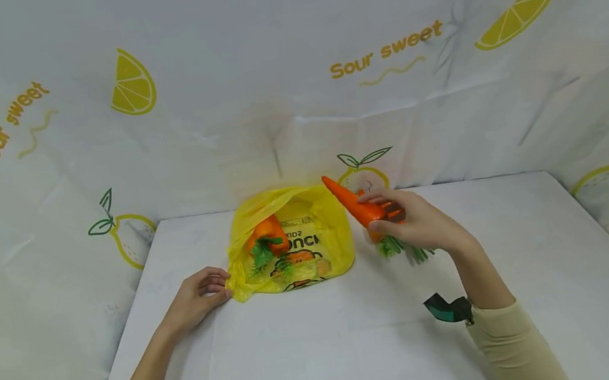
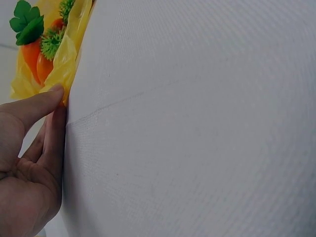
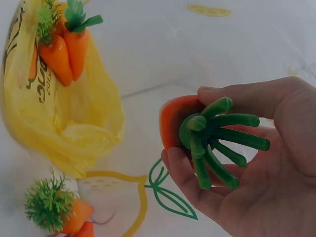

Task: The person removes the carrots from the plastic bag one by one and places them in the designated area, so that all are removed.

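Note:
A yellow plastic bag [image 1: 336, 232] with black print lies on the table, its mouth spread toward the front. Several carrots [image 3: 57, 59] with green tops sit inside it. At the bag's left corner, my left hand [image 1: 192, 299] pinches the plastic between thumb and fingertips; the thumb and fingers meet there in the left wrist view. Up in the air right of the bag, my right hand [image 1: 423, 220] grips a large orange carrot [image 1: 351, 202] by its thick end, the tip pointing up and left. Its stubby green stems [image 3: 222, 133] face the right wrist camera.
More carrots with leafy green tops [image 1: 390, 246] lie on the white table [image 1: 310, 359] beneath and beside my right hand, partly hidden by it. Behind the table hangs a white cloth [image 1: 238, 93] printed with lemons and lettering.

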Motion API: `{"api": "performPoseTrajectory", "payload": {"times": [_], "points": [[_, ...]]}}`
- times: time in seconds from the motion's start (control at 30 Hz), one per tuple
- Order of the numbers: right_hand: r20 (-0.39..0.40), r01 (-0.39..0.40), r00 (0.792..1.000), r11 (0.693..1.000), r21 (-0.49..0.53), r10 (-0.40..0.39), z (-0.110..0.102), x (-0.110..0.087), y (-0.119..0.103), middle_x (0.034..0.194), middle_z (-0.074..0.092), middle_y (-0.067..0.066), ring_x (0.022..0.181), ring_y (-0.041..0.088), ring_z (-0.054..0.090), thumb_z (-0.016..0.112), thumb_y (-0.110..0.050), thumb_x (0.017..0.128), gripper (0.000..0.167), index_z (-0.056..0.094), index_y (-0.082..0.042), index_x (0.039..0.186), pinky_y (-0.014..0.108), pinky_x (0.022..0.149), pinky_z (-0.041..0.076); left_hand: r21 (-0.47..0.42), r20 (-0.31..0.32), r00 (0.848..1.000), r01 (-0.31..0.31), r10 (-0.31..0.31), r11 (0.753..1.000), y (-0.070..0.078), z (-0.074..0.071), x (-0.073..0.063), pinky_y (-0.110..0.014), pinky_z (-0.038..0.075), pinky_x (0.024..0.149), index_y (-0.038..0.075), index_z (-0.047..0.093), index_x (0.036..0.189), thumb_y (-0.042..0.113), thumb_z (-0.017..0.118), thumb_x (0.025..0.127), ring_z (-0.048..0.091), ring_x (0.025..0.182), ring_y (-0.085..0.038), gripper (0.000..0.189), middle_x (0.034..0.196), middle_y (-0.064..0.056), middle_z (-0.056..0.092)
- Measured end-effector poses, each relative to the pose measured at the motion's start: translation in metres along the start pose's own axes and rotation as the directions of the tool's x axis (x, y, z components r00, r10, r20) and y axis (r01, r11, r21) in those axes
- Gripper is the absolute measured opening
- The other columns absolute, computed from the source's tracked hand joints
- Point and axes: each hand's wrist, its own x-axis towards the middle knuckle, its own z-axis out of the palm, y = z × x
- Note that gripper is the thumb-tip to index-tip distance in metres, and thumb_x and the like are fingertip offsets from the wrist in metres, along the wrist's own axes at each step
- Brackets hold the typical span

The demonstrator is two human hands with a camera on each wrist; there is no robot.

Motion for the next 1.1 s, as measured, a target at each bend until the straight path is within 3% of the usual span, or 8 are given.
{"api": "performPoseTrajectory", "payload": {"times": [0.2, 0.4, 0.5, 0.67, 0.93, 1.03, 1.1], "points": [[-0.041, -0.033, 0.999, 0.999, -0.012, 0.033, -0.013, -0.009, 0.004, 0.144, 0.069, 0.018, 0.126, 0.036, 0.068, 0.072, -0.016, 0.105, 0.042, 0.063, -0.011, 0.145, 0.046, 0.105, 0.056, -0.012, -0.001, 1.000, 0.005, -0.005, 1.000, 0.001, 0.000, -0.001, -0.015, 0.055, 0.086, 0.003, 0.067, 0.130, 0.015, 0.081, 0.099, 0.069, 0.100, -0.015, 0.036, 0.120, -0.018, 0.073], [-0.072, -0.073, 0.995, 0.997, -0.025, 0.071, -0.031, -0.021, 0.010, 0.146, 0.066, 0.023, 0.127, 0.040, 0.066, 0.070, -0.014, 0.106, 0.044, 0.060, -0.009, 0.148, 0.018, 0.100, 0.052, -0.014, -0.003, 1.000, 0.004, -0.004, 1.000, 0.002, 0.000, -0.001, -0.015, 0.056, 0.086, 0.003, 0.067, 0.129, 0.016, 0.081, 0.099, 0.069, 0.100, -0.015, 0.036, 0.120, -0.017, 0.073], [-0.084, -0.093, 0.992, 0.995, -0.024, 0.091, -0.040, -0.025, 0.015, 0.148, 0.063, 0.024, 0.128, 0.041, 0.065, 0.070, -0.015, 0.106, 0.045, 0.059, -0.010, 0.149, 0.010, 0.096, 0.049, -0.012, -0.007, 1.000, 0.005, -0.005, 1.000, 0.002, 0.000, -0.001, -0.015, 0.055, 0.086, 0.003, 0.067, 0.129, 0.015, 0.081, 0.098, 0.069, 0.099, -0.014, 0.036, 0.119, -0.017, 0.073], [-0.101, -0.136, 0.986, 0.990, -0.033, 0.132, -0.052, -0.033, 0.024, 0.150, 0.061, 0.023, 0.128, 0.040, 0.064, 0.071, -0.020, 0.107, 0.047, 0.058, -0.014, 0.151, 0.008, 0.093, 0.049, -0.018, -0.006, 1.000, 0.008, -0.008, 1.000, 0.003, 0.000, -0.001, -0.015, 0.055, 0.086, 0.003, 0.067, 0.129, 0.015, 0.081, 0.098, 0.069, 0.099, -0.014, 0.036, 0.119, -0.018, 0.073], [-0.098, -0.194, 0.977, 0.980, -0.044, 0.189, -0.065, -0.042, 0.046, 0.151, 0.059, 0.027, 0.130, 0.046, 0.064, 0.069, -0.021, 0.108, 0.049, 0.055, -0.010, 0.153, 0.009, 0.088, 0.051, -0.020, 0.000, 1.000, 0.013, -0.013, 1.000, 0.002, 0.000, -0.001, -0.015, 0.055, 0.086, 0.003, 0.066, 0.129, 0.016, 0.081, 0.099, 0.069, 0.099, -0.013, 0.036, 0.120, -0.018, 0.073], [-0.084, -0.222, 0.972, 0.974, -0.046, 0.218, -0.069, -0.044, 0.055, 0.153, 0.058, 0.028, 0.132, 0.048, 0.063, 0.067, -0.022, 0.109, 0.049, 0.054, -0.009, 0.154, 0.015, 0.090, 0.054, -0.020, 0.002, 1.000, 0.012, -0.012, 1.000, 0.003, 0.000, -0.001, -0.015, 0.055, 0.086, 0.003, 0.066, 0.129, 0.016, 0.081, 0.099, 0.069, 0.099, -0.014, 0.036, 0.120, -0.018, 0.073], [-0.080, -0.245, 0.967, 0.968, -0.051, 0.240, -0.070, -0.045, 0.061, 0.155, 0.057, 0.028, 0.134, 0.050, 0.062, 0.066, -0.022, 0.109, 0.049, 0.053, -0.010, 0.155, 0.025, 0.095, 0.058, -0.017, 0.002, 1.000, 0.011, -0.011, 1.000, 0.003, -0.001, -0.002, -0.015, 0.055, 0.086, 0.003, 0.066, 0.129, 0.016, 0.081, 0.099, 0.069, 0.099, -0.014, 0.036, 0.120, -0.018, 0.073]]}}
